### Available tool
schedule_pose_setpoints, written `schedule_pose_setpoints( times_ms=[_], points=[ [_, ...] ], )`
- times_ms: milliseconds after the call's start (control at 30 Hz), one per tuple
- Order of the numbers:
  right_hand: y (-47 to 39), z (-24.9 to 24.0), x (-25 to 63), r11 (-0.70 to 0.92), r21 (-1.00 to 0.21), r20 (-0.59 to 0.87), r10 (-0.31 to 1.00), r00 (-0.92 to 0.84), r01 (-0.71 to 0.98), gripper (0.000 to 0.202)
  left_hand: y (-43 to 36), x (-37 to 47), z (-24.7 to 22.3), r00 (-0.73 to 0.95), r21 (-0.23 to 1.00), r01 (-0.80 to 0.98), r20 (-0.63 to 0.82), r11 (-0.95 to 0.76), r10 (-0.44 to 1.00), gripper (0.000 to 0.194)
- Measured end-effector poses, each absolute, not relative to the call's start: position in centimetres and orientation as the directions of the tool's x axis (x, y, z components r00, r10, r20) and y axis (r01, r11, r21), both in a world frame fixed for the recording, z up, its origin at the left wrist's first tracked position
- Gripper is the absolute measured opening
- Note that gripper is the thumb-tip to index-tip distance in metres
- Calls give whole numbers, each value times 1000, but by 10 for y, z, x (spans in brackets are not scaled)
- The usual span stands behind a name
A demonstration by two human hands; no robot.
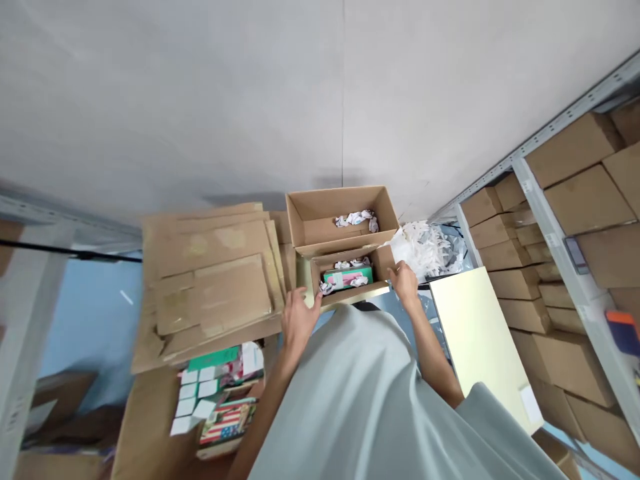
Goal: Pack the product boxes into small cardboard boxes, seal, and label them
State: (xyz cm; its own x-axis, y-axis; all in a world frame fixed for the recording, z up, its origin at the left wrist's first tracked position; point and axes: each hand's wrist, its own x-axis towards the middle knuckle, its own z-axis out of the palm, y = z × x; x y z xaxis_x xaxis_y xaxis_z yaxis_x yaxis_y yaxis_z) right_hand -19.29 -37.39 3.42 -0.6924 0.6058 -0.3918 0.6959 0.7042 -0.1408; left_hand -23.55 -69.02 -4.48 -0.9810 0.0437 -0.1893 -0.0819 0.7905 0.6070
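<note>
A small cardboard box (345, 298) stands before me with its top open. Inside lies a green and pink packet (356, 276), with crumpled paper (327, 288) around it. My left hand (299, 320) grips the box's near left corner, thumb over the edge and fingers outside. At the other end, my right hand (405, 283) has its fingers closed on the raised right flap (385, 260). Just behind sits a larger open cardboard box (340, 248) with crumpled paper (357, 218) in it.
Flattened cardboard sheets (215, 267) are stacked on the left, above a carton with white-ended green boxes (195, 393). White shredded packing (425, 247) lies at right, near a pale yellow panel (480, 340). Shelves of brown boxes (525, 280) line the right side. A grey wall (250, 100) rises behind.
</note>
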Motion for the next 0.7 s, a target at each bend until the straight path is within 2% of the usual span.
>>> schedule_pose_setpoints(
  times_ms=[100, 200, 333, 467, 633, 700],
  points=[
    [-374, 35, -183, 650, -138, -392, 657, -644, 747, 35, -702, -227, -52, -970, 600, -40, -216, 799, 114, 33],
    [-377, 37, -168, 672, -157, -445, 606, -659, 724, 24, -707, -227, -54, -970, 615, 9, -187, 788, 157, 29],
    [-387, 40, -145, 695, -154, -442, 588, -678, 703, 24, -707, -227, -48, -965, 636, 69, -154, 769, 214, 25],
    [-388, 48, -114, 661, -171, -451, 607, -655, 731, 26, -697, -218, -33, -937, 644, 95, -199, 759, 287, 21],
    [-354, 55, -37, 532, -230, -409, 707, -577, 815, 24, -639, -198, -10, -893, 632, 70, -305, 772, 331, 21],
    [-333, 55, 9, 436, -262, -383, 772, -508, 861, 22, -597, -187, -3, -860, 645, 107, -322, 757, 396, 19]
  ],
)
